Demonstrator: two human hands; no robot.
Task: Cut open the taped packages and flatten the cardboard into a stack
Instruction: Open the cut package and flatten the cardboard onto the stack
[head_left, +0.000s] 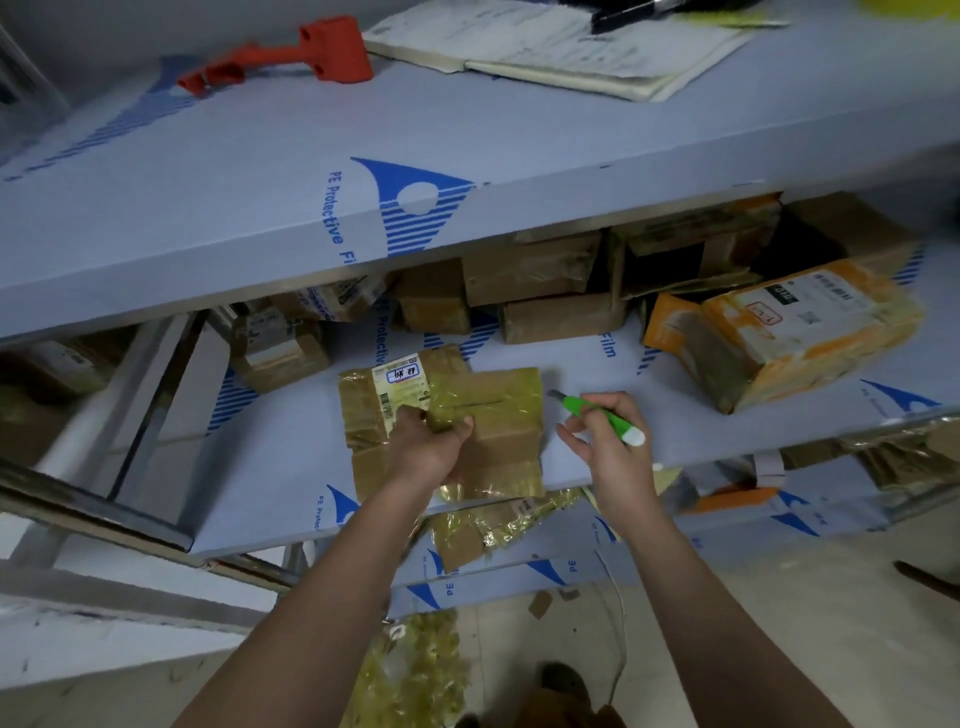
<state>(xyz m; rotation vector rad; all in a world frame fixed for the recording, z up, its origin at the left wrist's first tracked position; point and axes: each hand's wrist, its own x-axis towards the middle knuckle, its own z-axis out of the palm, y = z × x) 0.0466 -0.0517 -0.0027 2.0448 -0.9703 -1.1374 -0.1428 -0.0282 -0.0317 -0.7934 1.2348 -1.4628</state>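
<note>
Green-and-white knife (602, 415), brown taped package (488, 415), orange parcel (789, 332)

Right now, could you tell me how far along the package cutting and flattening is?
Early to midway, I'd judge. Torn tape and cardboard scraps on the lower shelf suggest some opening is done; no flat stack shows. In hand: the left hand holds the taped package, and the right hand grips the green cutter beside it. Left: sealed boxes behind and the orange parcel.

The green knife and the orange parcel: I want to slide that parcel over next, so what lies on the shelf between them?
Head view: only bare blue film of the shelf lies between the green knife in the right hand and the orange parcel.
</note>
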